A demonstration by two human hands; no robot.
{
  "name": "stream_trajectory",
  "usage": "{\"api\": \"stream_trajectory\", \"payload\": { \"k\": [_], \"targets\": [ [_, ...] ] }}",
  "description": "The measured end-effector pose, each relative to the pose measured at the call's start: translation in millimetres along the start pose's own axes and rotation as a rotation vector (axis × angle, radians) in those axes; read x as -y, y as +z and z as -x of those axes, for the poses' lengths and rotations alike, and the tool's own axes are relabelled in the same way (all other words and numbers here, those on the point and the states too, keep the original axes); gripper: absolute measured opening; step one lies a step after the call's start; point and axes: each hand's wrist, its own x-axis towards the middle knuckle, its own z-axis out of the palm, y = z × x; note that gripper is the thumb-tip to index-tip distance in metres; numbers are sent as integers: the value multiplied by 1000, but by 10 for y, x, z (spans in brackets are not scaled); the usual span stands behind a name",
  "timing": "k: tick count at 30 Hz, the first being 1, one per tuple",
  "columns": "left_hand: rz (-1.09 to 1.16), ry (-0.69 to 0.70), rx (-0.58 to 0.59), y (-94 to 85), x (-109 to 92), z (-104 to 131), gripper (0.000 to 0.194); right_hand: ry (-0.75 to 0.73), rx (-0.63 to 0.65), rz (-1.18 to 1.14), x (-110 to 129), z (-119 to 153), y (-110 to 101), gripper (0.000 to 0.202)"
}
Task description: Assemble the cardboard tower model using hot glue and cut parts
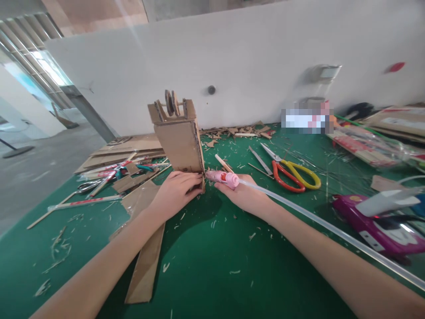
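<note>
A tall cardboard structure (179, 144) with two round discs on a stick at its top stands upright on the green table. My left hand (181, 188) rests at its lower front edge, fingers pressed together on the cardboard. My right hand (244, 195) is closed round a pink glue gun (226, 178), whose tip points left and meets the structure's lower right edge. A long translucent glue stick (318, 219) runs from the back of the gun to the lower right. Under my left forearm lies a cardboard strip (146, 266).
Scissors (292, 175) with red and yellow handles lie right of my right hand. A purple power strip (378, 226) is at the right. Cardboard sheets (133, 145) and sticks lie left; scraps (232, 131) line the white wall.
</note>
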Motion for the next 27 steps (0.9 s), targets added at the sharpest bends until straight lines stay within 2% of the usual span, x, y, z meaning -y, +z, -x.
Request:
{"api": "stream_trajectory", "payload": {
  "k": [5,15,20,22,25,27],
  "targets": [
    [3,-8,-10,11,2,8,24,110,73,-33,-22,-24,9,38],
    [8,-7,-4,3,-7,-1,23,-66,-13,-41,-46,-5,22,29],
    [-8,4,-38,19,5,5,25,73,42,-33,-31,-18,5,35],
    [-16,6,-48,29,14,8,25,33,58,-13,-23,-30,-8,35],
    [-17,12,-56,44,30,13,26,-118,58,8,-25,-56,-15,33],
    [-13,18,-58,53,40,15,26,-143,61,42,-36,-75,-7,33]
  ]
}}
